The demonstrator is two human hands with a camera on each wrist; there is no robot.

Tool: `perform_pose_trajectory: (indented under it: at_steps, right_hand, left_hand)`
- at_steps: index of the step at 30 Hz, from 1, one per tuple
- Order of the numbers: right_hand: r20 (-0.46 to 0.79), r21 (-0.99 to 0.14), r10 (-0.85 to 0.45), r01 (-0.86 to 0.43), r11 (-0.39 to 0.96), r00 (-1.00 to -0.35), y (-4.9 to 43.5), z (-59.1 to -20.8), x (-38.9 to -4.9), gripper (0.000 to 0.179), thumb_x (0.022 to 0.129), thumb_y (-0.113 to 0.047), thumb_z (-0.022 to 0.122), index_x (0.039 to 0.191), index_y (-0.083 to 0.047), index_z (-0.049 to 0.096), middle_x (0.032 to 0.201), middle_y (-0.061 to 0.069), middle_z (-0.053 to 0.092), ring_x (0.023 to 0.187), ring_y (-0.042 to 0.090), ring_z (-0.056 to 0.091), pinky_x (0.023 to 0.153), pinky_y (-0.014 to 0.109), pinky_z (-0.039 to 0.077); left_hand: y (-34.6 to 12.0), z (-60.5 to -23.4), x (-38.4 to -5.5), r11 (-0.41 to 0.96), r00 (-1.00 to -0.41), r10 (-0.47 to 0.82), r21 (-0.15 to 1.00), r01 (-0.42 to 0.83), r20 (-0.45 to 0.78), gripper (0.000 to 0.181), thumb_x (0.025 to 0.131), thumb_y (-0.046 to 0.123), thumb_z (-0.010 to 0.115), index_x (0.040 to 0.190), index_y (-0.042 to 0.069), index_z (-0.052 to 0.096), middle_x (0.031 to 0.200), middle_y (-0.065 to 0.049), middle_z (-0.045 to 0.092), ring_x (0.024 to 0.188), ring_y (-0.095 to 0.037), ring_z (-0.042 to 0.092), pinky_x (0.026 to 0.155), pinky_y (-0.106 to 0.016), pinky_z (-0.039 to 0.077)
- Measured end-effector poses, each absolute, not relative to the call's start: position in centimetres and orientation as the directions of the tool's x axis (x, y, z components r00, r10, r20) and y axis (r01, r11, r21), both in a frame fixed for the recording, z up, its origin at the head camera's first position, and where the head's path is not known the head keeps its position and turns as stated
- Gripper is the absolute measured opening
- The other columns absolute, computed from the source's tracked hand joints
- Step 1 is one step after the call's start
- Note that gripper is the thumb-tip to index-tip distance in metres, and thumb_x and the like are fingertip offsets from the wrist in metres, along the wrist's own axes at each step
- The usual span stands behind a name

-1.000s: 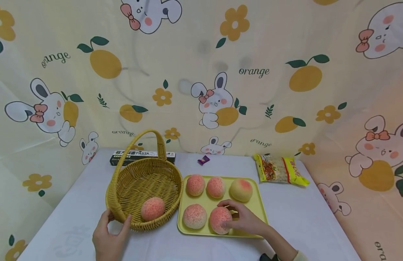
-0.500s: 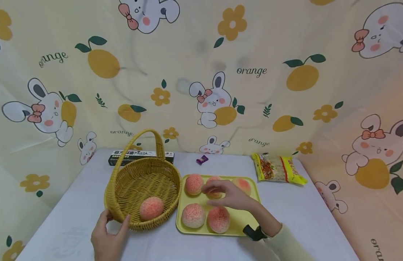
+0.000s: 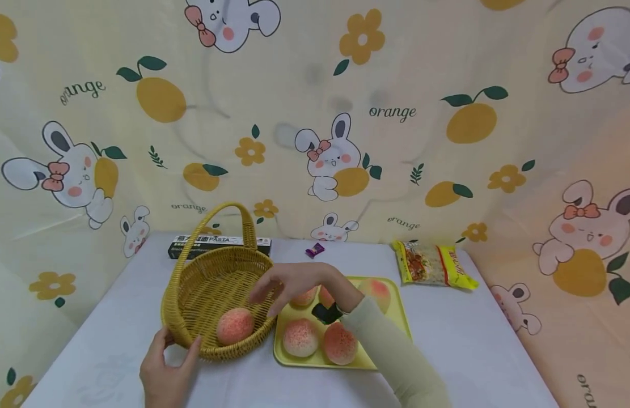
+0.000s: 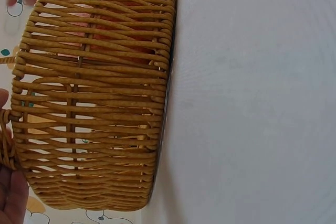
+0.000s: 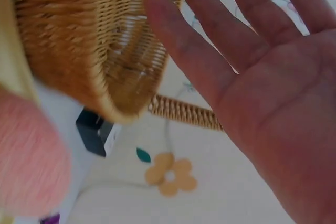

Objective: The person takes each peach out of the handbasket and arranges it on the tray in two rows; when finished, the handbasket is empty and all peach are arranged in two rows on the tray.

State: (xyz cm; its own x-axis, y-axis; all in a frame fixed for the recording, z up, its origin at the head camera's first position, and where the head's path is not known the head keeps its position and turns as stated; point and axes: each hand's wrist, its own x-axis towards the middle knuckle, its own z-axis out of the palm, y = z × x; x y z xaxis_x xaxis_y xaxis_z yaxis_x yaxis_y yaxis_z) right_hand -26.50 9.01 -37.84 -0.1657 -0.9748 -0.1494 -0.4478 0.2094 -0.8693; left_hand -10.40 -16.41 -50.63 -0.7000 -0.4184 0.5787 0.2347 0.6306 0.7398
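Note:
My left hand [image 3: 166, 368] grips the woven basket [image 3: 228, 354] at its left side, thumb and fingers about the base of the handle. Inside the basket lies one pink speckled peach [image 3: 235, 326]; through the wicker it shows as a reddish patch in the left wrist view. My right hand [image 3: 289, 283] hovers over the basket's right rim, palm down and holding nothing; the right wrist view shows its fingers spread. Beneath that arm is a yellow tray [image 3: 366, 361] with several peaches, among them a pale speckled one [image 3: 300, 338] and a redder one [image 3: 340, 343]. Hand and arm partly cover the back ones.
Behind the basket lies a black pasta box [image 3: 179, 250]. A small purple wrapped candy [image 3: 315, 250] sits near the back edge, and a yellow food packet [image 3: 434, 265] at the back right. Patterned cloth [image 3: 274, 85] hangs behind the white table [image 3: 478, 345].
My right hand has let go of the front peach on the tray and moved left, without it, to the basket's right rim. The left hand keeps its grip on the basket.

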Motion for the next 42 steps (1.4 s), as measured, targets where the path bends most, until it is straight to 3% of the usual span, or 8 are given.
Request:
perform_pose_trajectory:
  at_steps: [4, 11, 15, 21, 29, 42]
  right_hand:
    - [-0.157, -0.874, -0.983, -0.452, 0.181, -0.091, 6.3, -38.3, -27.8, 0.050, 0.088, -0.001, 0.074, 0.134, 0.008, 0.056, 0.134, 0.024, 0.059, 0.122, 0.018, 0.059, 0.102, 0.030, 0.046]
    - [-0.157, -0.875, -0.988, -0.464, 0.138, 0.003, 2.6, -39.5, -29.1, 0.049, 0.088, 0.002, 0.071, 0.133, 0.012, 0.054, 0.134, 0.027, 0.057, 0.123, 0.031, 0.056, 0.104, 0.032, 0.044]
    - [-0.172, -0.883, -0.985, -0.442, 0.157, -0.005, 1.8, -40.0, -29.3, 0.050, 0.088, 0.002, 0.071, 0.134, 0.012, 0.053, 0.134, 0.023, 0.058, 0.125, 0.035, 0.054, 0.106, 0.038, 0.043]
    - [-0.195, -0.904, -0.981, -0.386, 0.185, -0.013, 1.5, -40.5, -29.8, 0.049, 0.089, 0.005, 0.069, 0.134, 0.012, 0.053, 0.136, 0.028, 0.054, 0.127, 0.039, 0.051, 0.108, 0.044, 0.041]
    - [-0.245, -0.923, -0.969, -0.311, 0.225, 0.025, 1.2, -41.8, -30.8, 0.048, 0.091, 0.008, 0.066, 0.136, 0.012, 0.051, 0.137, 0.027, 0.055, 0.125, 0.020, 0.056, 0.111, 0.042, 0.037]
    - [-0.444, -0.882, -0.889, -0.228, 0.412, 0.114, -0.9, -42.8, -31.1, 0.047, 0.092, 0.010, 0.063, 0.138, 0.009, 0.051, 0.140, 0.021, 0.055, 0.121, 0.014, 0.057, 0.100, 0.027, 0.047]
  left_hand:
    - [-16.7, -50.6, -10.5, 0.627, -0.695, -0.418, 0.739, 0.246, 0.585, 0.047, 0.070, -0.007, 0.085, 0.111, -0.008, 0.061, 0.095, -0.016, 0.067, 0.092, 0.012, 0.048, 0.084, -0.008, 0.036]
    - [-17.0, -50.6, -10.4, 0.628, -0.679, -0.429, 0.737, 0.249, 0.596, 0.049, 0.068, -0.009, 0.085, 0.111, -0.009, 0.061, 0.096, -0.017, 0.066, 0.092, 0.013, 0.047, 0.083, -0.007, 0.035]
    - [-17.1, -50.7, -10.4, 0.625, -0.682, -0.429, 0.740, 0.249, 0.592, 0.048, 0.069, -0.009, 0.084, 0.110, -0.009, 0.061, 0.095, -0.016, 0.066, 0.092, 0.013, 0.047, 0.084, -0.007, 0.035]
    - [-16.9, -50.6, -10.5, 0.628, -0.691, -0.431, 0.743, 0.232, 0.580, 0.046, 0.071, -0.006, 0.084, 0.110, -0.007, 0.061, 0.094, -0.014, 0.065, 0.092, 0.012, 0.047, 0.084, -0.007, 0.035]
    - [-16.8, -50.6, -10.6, 0.640, -0.694, -0.420, 0.733, 0.230, 0.584, 0.047, 0.069, -0.006, 0.085, 0.110, -0.006, 0.062, 0.094, -0.015, 0.066, 0.092, 0.013, 0.046, 0.083, -0.008, 0.036]
    - [-16.6, -50.8, -10.6, 0.631, -0.689, -0.413, 0.732, 0.255, 0.596, 0.049, 0.067, -0.007, 0.086, 0.110, -0.006, 0.062, 0.091, -0.013, 0.066, 0.091, 0.011, 0.048, 0.084, -0.007, 0.036]
